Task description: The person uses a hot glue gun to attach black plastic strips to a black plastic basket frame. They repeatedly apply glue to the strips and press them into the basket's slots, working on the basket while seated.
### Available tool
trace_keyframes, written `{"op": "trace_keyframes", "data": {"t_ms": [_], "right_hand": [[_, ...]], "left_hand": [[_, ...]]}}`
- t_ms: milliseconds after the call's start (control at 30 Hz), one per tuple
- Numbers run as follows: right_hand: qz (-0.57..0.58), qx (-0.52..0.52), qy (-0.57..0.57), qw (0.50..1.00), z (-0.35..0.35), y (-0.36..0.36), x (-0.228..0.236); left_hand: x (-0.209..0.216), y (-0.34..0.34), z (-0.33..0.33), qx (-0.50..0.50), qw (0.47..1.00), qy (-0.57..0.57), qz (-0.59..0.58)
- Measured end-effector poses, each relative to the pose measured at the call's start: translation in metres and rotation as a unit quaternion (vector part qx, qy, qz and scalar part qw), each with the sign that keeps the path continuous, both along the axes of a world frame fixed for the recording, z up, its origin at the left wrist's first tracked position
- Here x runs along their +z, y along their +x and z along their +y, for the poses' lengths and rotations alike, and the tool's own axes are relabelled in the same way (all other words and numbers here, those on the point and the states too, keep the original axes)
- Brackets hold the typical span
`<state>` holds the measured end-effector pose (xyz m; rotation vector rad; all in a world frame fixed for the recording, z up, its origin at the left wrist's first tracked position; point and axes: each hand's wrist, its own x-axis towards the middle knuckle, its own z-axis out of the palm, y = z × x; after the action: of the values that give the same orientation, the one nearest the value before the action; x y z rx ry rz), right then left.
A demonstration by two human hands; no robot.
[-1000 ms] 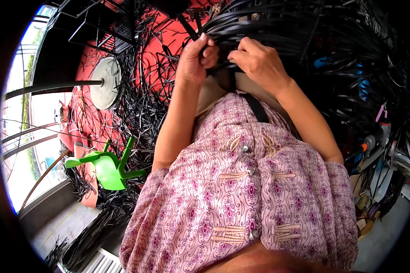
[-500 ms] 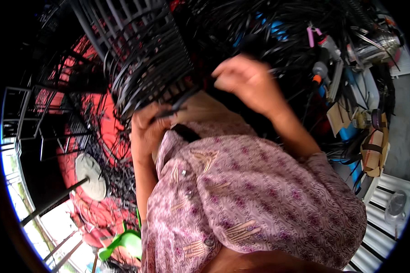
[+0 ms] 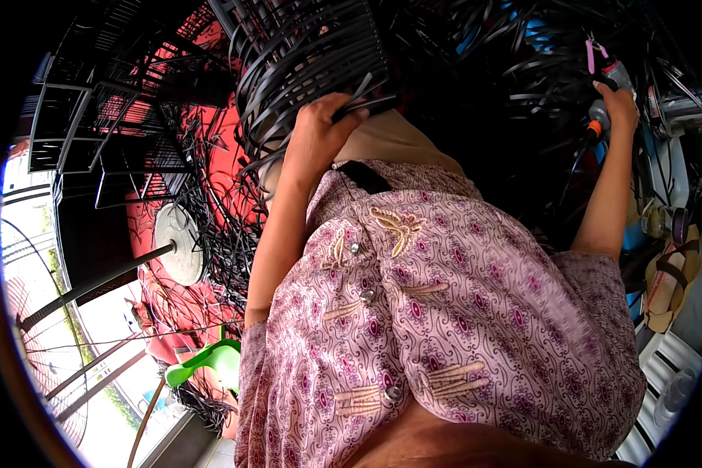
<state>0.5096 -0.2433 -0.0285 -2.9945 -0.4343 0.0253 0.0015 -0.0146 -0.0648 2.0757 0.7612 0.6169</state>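
A dark woven frame (image 3: 312, 54) with black flat strips looped across its bars leans over my lap. At its near edge my left hand (image 3: 320, 136) is closed on black strips (image 3: 366, 101), their loose ends sticking out past the fingers. Far out to the right, my right hand (image 3: 621, 109) has its fingers curled round a grey tool with an orange end (image 3: 598, 115); the palm hides part of the tool. Beside that hand are a pink-handled tool (image 3: 590, 54) and a red-and-grey piece (image 3: 618, 76).
Black strips (image 3: 218, 210) lie heaped on the red floor covering (image 3: 225, 140) at left. A round pale disc on a pole (image 3: 181, 243), a green plastic item (image 3: 210, 363) and dark metal frames (image 3: 62, 117) stand there. At right lies a tan sandal-like item (image 3: 667, 288).
My right hand has swung from near the frame out to the tools at right and closed round the grey tool. My left hand stays at the frame's edge. The view has shifted.
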Motion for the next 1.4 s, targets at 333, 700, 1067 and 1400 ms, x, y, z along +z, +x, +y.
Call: {"op": "trace_keyframes", "data": {"t_ms": [333, 700, 1067, 1400], "right_hand": [[0.134, 0.031, 0.38, 0.915, -0.042, 0.088, -0.051], [0.252, 0.32, 0.375, 0.833, 0.114, -0.197, -0.003], [0.528, 0.351, 0.455, 0.625, 0.209, -0.275, -0.085], [0.554, 0.278, 0.505, 0.601, 0.213, -0.289, -0.095]], "left_hand": [[-0.002, 0.006, 0.06, -0.044, 0.994, 0.098, 0.006], [0.005, 0.006, 0.094, -0.087, 0.996, 0.023, -0.029], [0.03, 0.009, 0.113, -0.061, 0.995, -0.064, -0.055], [0.039, 0.012, 0.105, -0.033, 0.995, -0.088, -0.032]]}}
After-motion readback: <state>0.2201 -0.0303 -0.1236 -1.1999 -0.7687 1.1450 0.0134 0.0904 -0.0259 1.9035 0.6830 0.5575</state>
